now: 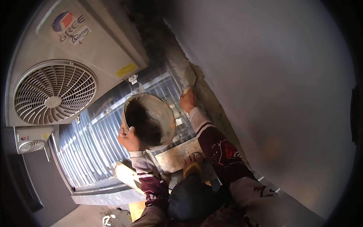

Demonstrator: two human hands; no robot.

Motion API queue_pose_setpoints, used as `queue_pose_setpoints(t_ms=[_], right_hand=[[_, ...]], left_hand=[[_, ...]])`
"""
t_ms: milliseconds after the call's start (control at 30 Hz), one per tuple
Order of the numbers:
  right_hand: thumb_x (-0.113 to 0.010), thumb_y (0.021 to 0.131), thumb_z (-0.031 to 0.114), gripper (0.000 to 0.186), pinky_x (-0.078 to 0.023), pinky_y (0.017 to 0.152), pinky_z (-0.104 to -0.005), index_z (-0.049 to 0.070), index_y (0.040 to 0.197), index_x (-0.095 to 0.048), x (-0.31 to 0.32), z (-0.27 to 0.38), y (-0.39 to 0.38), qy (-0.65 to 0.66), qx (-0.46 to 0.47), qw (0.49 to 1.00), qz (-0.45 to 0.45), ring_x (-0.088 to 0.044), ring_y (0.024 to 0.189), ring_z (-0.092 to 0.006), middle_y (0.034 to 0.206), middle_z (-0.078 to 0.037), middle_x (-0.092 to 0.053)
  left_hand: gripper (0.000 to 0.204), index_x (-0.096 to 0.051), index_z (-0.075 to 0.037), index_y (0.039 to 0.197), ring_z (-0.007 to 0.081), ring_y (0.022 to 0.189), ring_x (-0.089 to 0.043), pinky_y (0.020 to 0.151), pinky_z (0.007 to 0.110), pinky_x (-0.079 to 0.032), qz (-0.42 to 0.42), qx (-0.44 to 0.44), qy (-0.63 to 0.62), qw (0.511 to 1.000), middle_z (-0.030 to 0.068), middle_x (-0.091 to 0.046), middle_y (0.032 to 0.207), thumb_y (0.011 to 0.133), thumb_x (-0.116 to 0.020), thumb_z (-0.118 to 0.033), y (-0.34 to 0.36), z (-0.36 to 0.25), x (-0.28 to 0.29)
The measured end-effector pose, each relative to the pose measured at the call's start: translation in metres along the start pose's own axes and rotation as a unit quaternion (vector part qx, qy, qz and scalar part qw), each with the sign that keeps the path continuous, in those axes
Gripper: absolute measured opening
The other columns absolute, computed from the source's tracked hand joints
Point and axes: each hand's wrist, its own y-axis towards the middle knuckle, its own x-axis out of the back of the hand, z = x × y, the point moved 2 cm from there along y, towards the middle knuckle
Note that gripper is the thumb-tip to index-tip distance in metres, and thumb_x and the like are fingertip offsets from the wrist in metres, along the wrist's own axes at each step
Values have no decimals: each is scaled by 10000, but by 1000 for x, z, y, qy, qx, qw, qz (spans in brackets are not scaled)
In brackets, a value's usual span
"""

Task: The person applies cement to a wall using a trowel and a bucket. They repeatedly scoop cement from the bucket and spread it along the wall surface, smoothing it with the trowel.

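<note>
My left hand [130, 140] is closed on the rim of a round, mortar-stained bucket [168, 125], with the thumb over the edge. The bucket is tilted so that its mouth faces me; its inside is dark and crusted, and I cannot tell how much is in it. To the right of it, my right hand [188, 100] grips the pale handle of a trowel [184, 75]. The trowel's grey, mortar-smeared blade lies against the rough mortar strip [207, 92] along the foot of the wall.
A large air-conditioner outdoor unit [109, 41] hangs at the upper left, with a smaller unit [34, 138] below. Corrugated metal sheeting [92, 143] lies under the bucket. My sandalled foot [193, 162] rests on a board [172, 157]. A smooth grey wall [280, 94] fills the right.
</note>
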Motion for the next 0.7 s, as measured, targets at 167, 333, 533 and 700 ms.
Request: queue_pose_setpoints(t_ms=[167, 333, 533, 700], right_hand=[[-587, 888, 170, 502, -421, 962, -473, -45, 1301, -400, 12, -12, -4, -14, -10, 999, -28, -504, 1156, -454, 1231, -306, -514], [-586, 890, 177, 517, -429, 956, -475, -39, 1319, -393, 23, -26, -19, -6, -6, 1000, -29, -512, 1144, -452, 1229, -300, -514], [-574, 895, 167, 496, -413, 977, -461, -49, 1312, -412, 29, -50, -30, 41, 21, 998, -39, -500, 1155, -450, 1245, -297, -504], [-561, 900, 145, 474, -390, 992, -446, -48, 1308, -419, 33, -73, -52, 74, 70, 991, -81, -484, 1172, -445, 1264, -294, -488]], left_hand=[[294, -642, 83, 1012, 121, 756, -620, 712, 238, -484, 15, 2, -6, 1000, 64, -678, 889, 736, -547, 51, 5, -11, -8], [254, -636, 76, 993, 127, 732, -616, 692, 249, -487, 26, 41, -66, 997, 75, -676, 878, 755, -551, 52, 10, -27, -6], [245, -638, 72, 995, 128, 730, -617, 693, 248, -485, 34, 27, -40, 998, 77, -678, 876, 765, -554, 54, 8, -38, -12], [234, -638, 72, 976, 127, 723, -615, 690, 247, -484, 49, -14, -15, 999, 76, -678, 867, 757, -559, 53, 3, -24, -16]])
